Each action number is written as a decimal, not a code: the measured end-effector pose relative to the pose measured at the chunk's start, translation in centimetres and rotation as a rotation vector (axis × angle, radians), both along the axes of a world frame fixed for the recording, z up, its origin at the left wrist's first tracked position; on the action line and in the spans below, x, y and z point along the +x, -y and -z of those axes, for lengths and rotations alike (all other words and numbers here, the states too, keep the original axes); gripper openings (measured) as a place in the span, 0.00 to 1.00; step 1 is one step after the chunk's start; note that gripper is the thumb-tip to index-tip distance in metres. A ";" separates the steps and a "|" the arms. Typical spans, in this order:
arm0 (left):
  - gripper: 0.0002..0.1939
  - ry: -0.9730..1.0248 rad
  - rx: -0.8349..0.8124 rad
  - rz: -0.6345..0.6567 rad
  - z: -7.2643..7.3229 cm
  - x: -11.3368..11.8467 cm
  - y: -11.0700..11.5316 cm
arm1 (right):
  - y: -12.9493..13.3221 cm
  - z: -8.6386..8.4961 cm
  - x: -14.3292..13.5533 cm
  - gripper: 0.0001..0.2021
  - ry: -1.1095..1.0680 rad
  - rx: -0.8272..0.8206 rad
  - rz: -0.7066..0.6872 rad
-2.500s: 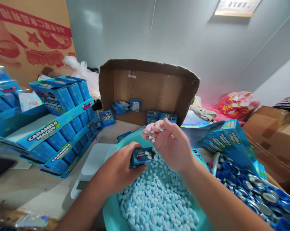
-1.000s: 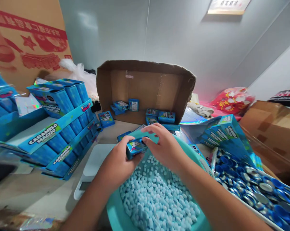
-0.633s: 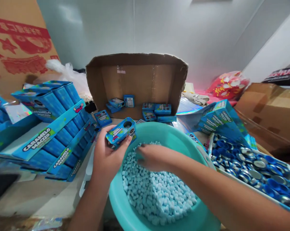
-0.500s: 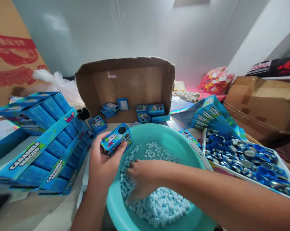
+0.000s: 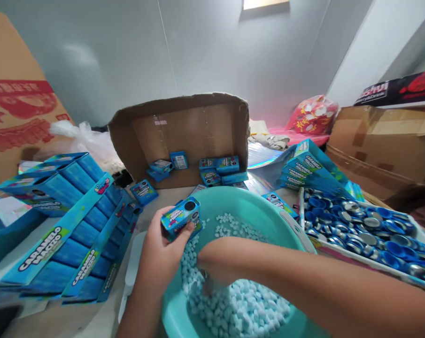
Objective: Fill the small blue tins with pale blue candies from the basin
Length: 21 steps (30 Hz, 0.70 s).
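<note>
My left hand (image 5: 163, 249) is closed around a small blue candy box (image 5: 181, 217), held tilted above the left rim of a teal basin (image 5: 268, 206). A dark round spot shows on the box's upper face. Inside the basin lies a heap of pale blue candies (image 5: 254, 300). My right hand (image 5: 215, 263) reaches down into the heap from the right. Its fingers are sunk among the candies and blurred, so their grip does not show.
On the left stand stacked blue display boxes (image 5: 57, 249). Behind the basin, an upright cardboard box (image 5: 184, 136) has several small blue boxes before it. A white tray of blue and silver lids (image 5: 367, 230) sits right, near cardboard cartons (image 5: 381, 145).
My right hand has pushed deeper into the candies, its fingers now turned down. My left hand and the candy box have shifted slightly right and lower. The view has moved a little.
</note>
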<state>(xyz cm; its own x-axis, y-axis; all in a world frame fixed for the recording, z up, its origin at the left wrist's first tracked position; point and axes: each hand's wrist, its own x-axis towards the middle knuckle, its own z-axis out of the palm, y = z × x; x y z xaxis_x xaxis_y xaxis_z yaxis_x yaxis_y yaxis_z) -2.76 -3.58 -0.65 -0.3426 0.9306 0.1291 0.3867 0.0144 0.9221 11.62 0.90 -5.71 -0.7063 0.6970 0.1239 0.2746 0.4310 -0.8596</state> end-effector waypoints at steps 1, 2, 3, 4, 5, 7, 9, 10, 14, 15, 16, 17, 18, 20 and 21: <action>0.27 -0.021 -0.015 0.002 0.0 0.0 0.0 | -0.6 -1.4 0.6 0.27 0.080 0.070 -0.093; 0.27 -0.046 -0.029 0.004 0.0 0.0 0.0 | -1.4 -2.8 1.2 0.24 0.129 0.107 -0.146; 0.27 -0.072 -0.044 0.008 0.0 0.0 -0.1 | -2.2 -4.2 1.9 0.22 0.165 0.127 -0.156; 0.26 -0.097 -0.057 0.014 0.0 -0.1 -0.1 | -3.0 -5.4 2.6 0.22 0.188 0.138 -0.141; 0.25 -0.117 -0.070 0.024 0.1 -0.1 -0.1 | -3.7 -6.4 3.2 0.22 0.205 0.133 -0.127; 0.24 -0.150 -0.107 0.050 0.2 -0.2 -0.1 | -4.8 -7.8 4.0 0.22 0.203 0.097 -0.076; 0.24 -0.174 -0.158 0.087 0.2 -0.2 0.0 | -5.2 -8.5 4.1 0.23 0.118 -0.008 0.021; 0.23 -0.188 -0.184 0.117 0.2 -0.2 0.1 | -5.2 -8.6 4.0 0.22 0.046 -0.088 0.074; 0.21 -0.248 -0.269 0.258 -0.3 0.0 0.3 | -4.6 -8.7 2.6 0.22 -0.341 -0.512 0.097; 0.22 -0.250 -0.282 0.286 -0.4 0.1 0.3 | -4.4 -8.7 2.2 0.21 -0.426 -0.611 0.070; 0.22 -0.251 -0.292 0.307 -0.6 0.1 0.4 | -4.3 -8.7 2.0 0.21 -0.489 -0.701 0.052; 0.21 -0.248 -0.297 0.329 -0.7 0.2 0.4 | -4.2 -8.7 1.8 0.21 -0.530 -0.779 0.041; 0.21 -0.243 -0.293 0.347 -0.8 0.3 0.5 | -4.1 -8.7 1.6 0.21 -0.557 -0.844 0.040; 0.20 -0.237 -0.275 0.363 -0.8 0.3 0.6 | -4.1 -8.6 1.6 0.20 -0.591 -0.926 0.049; 0.20 -0.228 -0.263 0.361 -0.7 0.3 0.6 | -4.2 -8.6 1.6 0.20 -0.598 -0.938 0.054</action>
<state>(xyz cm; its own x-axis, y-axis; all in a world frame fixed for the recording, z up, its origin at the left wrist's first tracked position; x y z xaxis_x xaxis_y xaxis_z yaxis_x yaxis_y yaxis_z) -2.50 -4.22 0.07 0.0173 0.9956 -0.0916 0.6013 0.0628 0.7965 13.20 5.07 2.90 -0.6745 0.7212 -0.1578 -0.2939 -0.4585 -0.8387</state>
